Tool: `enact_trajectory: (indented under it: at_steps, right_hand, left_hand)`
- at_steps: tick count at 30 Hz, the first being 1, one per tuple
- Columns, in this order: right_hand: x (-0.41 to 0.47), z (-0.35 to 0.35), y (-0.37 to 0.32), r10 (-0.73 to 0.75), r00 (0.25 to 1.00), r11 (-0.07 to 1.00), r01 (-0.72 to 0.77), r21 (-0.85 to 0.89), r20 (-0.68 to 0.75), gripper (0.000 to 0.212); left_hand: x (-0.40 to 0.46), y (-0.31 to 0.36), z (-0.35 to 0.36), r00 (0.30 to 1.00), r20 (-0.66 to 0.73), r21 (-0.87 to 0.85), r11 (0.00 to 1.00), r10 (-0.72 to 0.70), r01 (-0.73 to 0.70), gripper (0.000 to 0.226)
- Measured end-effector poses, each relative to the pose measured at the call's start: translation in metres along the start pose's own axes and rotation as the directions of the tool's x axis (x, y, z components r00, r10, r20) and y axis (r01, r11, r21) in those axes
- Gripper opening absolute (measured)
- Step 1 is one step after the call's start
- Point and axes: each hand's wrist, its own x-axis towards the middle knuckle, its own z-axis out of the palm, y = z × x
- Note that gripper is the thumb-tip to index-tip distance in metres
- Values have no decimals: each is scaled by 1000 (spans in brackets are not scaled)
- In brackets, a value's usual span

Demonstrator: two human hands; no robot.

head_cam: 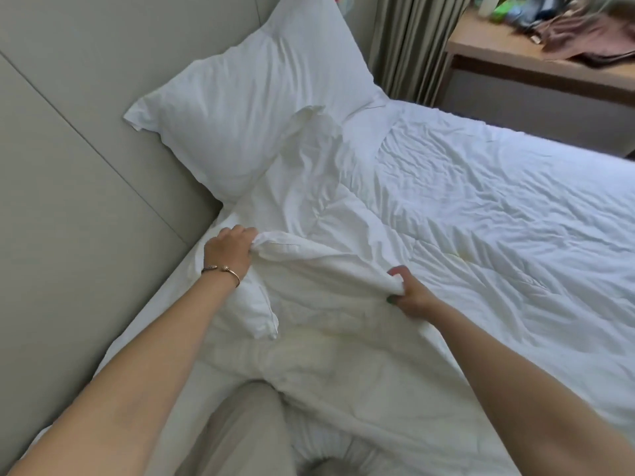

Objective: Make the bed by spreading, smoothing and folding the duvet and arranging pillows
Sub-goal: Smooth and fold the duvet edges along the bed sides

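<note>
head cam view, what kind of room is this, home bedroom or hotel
Probably a hotel-style bedroom, though a home is possible. All-white bedding: a pillow propped against a padded headboard and a white duvet, plus a wooden desk beside heavy curtains.

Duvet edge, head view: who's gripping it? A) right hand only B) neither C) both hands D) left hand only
C: the left hand and the right hand each have their fingers bunched around the folded edge of the duvet, holding it between them in front of the pillow.
</note>
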Motion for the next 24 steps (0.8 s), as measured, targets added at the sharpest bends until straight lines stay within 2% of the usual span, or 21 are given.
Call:
enact_trajectory:
  at_steps: [2,5,7,9,12,16,19,22,24]
  right_hand:
    - [13,-34,-25,-70,980,996,80,43,-187,41]
    - [27,-83,-61,-115,896,983,164,78,-429,41]
    - [32,-98,-71,-80,863,991,123,55,-498,37]
    - [41,-93,-68,-15,859,999,-8,-42,-513,35]
    - [64,-64,-54,160,859,961,-248,-121,-486,41]
    - [91,-29,-46,293,819,862,-449,-234,-493,43]
    - [108,-8,-42,437,755,816,-561,-138,-489,44]
    - [128,7,-43,536,693,763,-642,-75,-482,49]
    - [145,14,-39,589,667,752,-659,9,-457,53]
  left_hand:
    - [36,6,-21,995,-94,-25,999,17,-20,27]
    - [101,24,-62,965,-250,-86,990,85,-110,29]
    - [138,34,-75,968,-193,-134,973,162,-189,26]
    - [161,37,-64,974,-52,-181,957,223,-228,29]
    - [186,26,-17,967,109,-240,950,230,-199,31]
    - [218,22,38,899,228,-142,926,374,-349,29]
    - [237,42,60,866,258,-140,903,429,-406,43]
    - [255,53,87,838,336,-106,901,430,-420,72]
    - [272,50,111,814,395,-63,896,426,-439,82]
